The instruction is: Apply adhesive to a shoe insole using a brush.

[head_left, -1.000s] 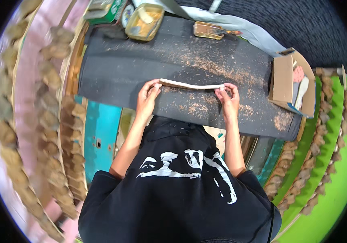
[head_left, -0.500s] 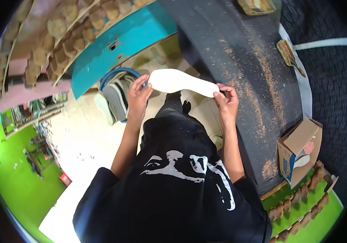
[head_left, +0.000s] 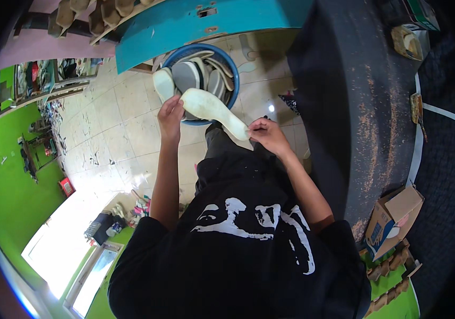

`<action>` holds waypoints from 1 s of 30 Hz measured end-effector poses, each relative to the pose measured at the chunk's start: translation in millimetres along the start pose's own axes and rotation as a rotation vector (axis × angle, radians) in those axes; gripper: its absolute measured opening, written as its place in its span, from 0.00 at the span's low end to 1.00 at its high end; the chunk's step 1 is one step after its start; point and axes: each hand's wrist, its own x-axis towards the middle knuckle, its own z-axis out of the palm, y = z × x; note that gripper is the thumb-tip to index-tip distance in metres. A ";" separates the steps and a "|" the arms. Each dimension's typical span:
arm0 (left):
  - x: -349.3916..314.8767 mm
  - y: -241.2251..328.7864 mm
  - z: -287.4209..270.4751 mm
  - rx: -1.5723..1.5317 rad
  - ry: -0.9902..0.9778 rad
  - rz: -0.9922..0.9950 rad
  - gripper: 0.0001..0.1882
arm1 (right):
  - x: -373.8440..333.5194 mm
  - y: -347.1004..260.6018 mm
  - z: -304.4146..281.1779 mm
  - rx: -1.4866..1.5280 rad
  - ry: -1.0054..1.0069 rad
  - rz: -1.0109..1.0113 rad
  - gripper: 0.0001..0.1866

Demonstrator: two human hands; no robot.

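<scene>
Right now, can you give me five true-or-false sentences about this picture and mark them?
1. The left hand and right hand hold the pale shoe sole. True.
2. The round floor tub is red. False: it is blue.
3. Brown scraps lie on the dark worktable. True.
4. The right hand holds the wider end. False: the left does.
5. The cardboard box is on the left. False: it is on the right.

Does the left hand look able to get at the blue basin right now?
Probably not as it stands: the left hand pinches the wide end of a sole, and the basin is on the floor, apparently well below. Nothing else seems to block it.
</scene>
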 end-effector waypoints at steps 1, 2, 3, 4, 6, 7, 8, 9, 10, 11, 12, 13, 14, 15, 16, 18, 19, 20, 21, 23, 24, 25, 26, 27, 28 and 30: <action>18.0 0.4 -12.3 0.108 -0.018 0.027 0.19 | 8.3 10.5 14.4 0.005 0.001 0.006 0.12; 35.7 3.4 -18.9 0.160 -0.041 0.039 0.17 | 17.5 17.3 31.1 -0.077 -0.017 0.026 0.12; 54.4 6.5 -27.0 0.164 -0.041 0.033 0.17 | 24.0 15.8 51.3 -0.159 -0.039 0.044 0.13; 75.0 10.2 -33.2 0.286 -0.103 0.081 0.18 | 29.2 14.0 70.6 -0.187 -0.050 0.100 0.15; 115.5 12.3 -46.0 0.411 -0.165 0.125 0.19 | 45.4 26.2 109.7 -0.171 -0.049 0.107 0.16; 135.7 13.2 -50.4 0.479 -0.235 0.168 0.18 | 53.7 32.4 128.7 -0.158 -0.048 0.106 0.16; 152.6 10.0 -61.1 0.545 -0.294 0.206 0.18 | 61.4 37.6 150.2 -0.139 -0.004 0.113 0.16; 165.4 13.0 -59.2 0.547 -0.303 0.199 0.18 | 69.6 45.3 165.7 -0.133 0.005 0.119 0.16; 176.8 15.1 -56.4 0.664 -0.316 0.209 0.18 | 78.0 52.3 180.6 -0.139 0.049 0.081 0.15; 187.8 15.8 -53.6 0.780 -0.330 0.221 0.19 | 85.5 57.7 192.9 -0.146 0.095 0.042 0.14; 196.1 16.5 -53.6 0.872 -0.329 0.211 0.21 | 91.7 63.1 203.5 -0.118 0.112 0.038 0.13; 202.0 16.0 -54.3 0.873 -0.337 0.207 0.21 | 96.6 68.3 212.5 -0.114 0.119 0.043 0.13; 209.0 12.9 -54.8 0.918 -0.374 0.203 0.21 | 99.7 70.9 220.5 -0.135 0.185 0.027 0.13; 215.7 9.5 -54.8 0.964 -0.410 0.199 0.21 | 102.0 73.6 226.8 -0.157 0.251 0.012 0.12; 223.4 6.1 -52.9 0.967 -0.420 0.196 0.21 | 104.1 76.2 229.5 -0.151 0.258 0.017 0.12; 236.0 -2.4 -55.6 1.004 -0.452 0.174 0.23 | 106.1 74.4 233.4 -0.107 0.300 0.001 0.10; 239.5 -6.2 -60.1 1.010 -0.459 0.169 0.23 | 106.9 73.5 234.4 -0.100 0.304 0.008 0.10; 242.9 -8.3 -58.7 1.002 -0.473 0.151 0.24 | 108.8 73.0 231.8 -0.149 0.300 -0.019 0.09; 245.5 -10.4 -57.3 0.993 -0.486 0.135 0.25 | 110.1 72.9 231.2 -0.199 0.296 -0.047 0.08; 248.8 -13.4 -59.3 1.008 -0.507 0.192 0.26 | 111.3 72.9 234.9 -0.212 0.336 -0.094 0.08; 251.0 -14.5 -60.2 1.019 -0.515 0.252 0.26 | 112.0 72.5 236.3 -0.232 0.365 -0.146 0.08; 252.9 -15.7 -60.2 1.020 -0.525 0.255 0.26 | 113.9 71.7 237.0 -0.229 0.374 -0.146 0.08; 253.3 -15.3 -57.9 1.016 -0.528 0.251 0.27 | 117.1 71.3 237.0 -0.269 0.385 -0.147 0.08; 253.3 -14.9 -55.6 1.012 -0.530 0.248 0.27 | 118.8 71.0 237.4 -0.310 0.394 -0.148 0.08; 252.3 -15.0 -53.2 1.013 -0.542 0.252 0.27 | 118.2 71.2 238.7 -0.306 0.407 -0.148 0.08; 250.7 -15.4 -53.5 0.997 -0.535 0.281 0.28 | 116.9 69.9 242.4 -0.319 0.393 -0.115 0.08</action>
